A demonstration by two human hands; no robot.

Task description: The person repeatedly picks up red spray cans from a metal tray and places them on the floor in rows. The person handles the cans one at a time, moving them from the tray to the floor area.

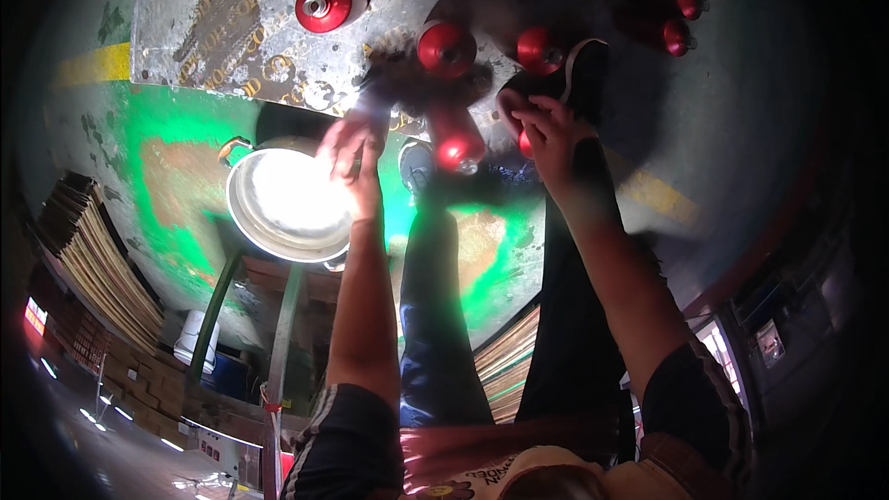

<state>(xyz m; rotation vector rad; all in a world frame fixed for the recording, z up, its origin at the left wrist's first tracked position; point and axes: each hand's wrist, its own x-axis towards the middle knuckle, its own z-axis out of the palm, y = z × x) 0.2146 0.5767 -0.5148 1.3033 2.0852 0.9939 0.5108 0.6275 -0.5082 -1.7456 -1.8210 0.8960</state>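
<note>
Several shiny red bottles with pale metal necks are on the floor in front of me. My right hand (pixel 553 139) has its fingers curled round a blurred red bottle (pixel 508 109), partly hidden by the hand. Beside it, another red bottle (pixel 458 150) lies tipped with its neck toward me. My left hand (pixel 350 159) is over the right rim of a round metal pot (pixel 243 227); motion and glare smear its fingers. White glare fills the pot's inside. Beyond the left hand is a dark blur I cannot make out. A red bottle (pixel 446 49) stands just past it.
Further red bottles stand at the far left (pixel 323 6) and far right (pixel 677 37). A worn printed board (pixel 199 23) covers part of the green-stained floor. Stacked flat sheets (pixel 102 255) and a white bucket (pixel 196 338) are at the left. My shoe (pixel 585 74) is near the right bottles.
</note>
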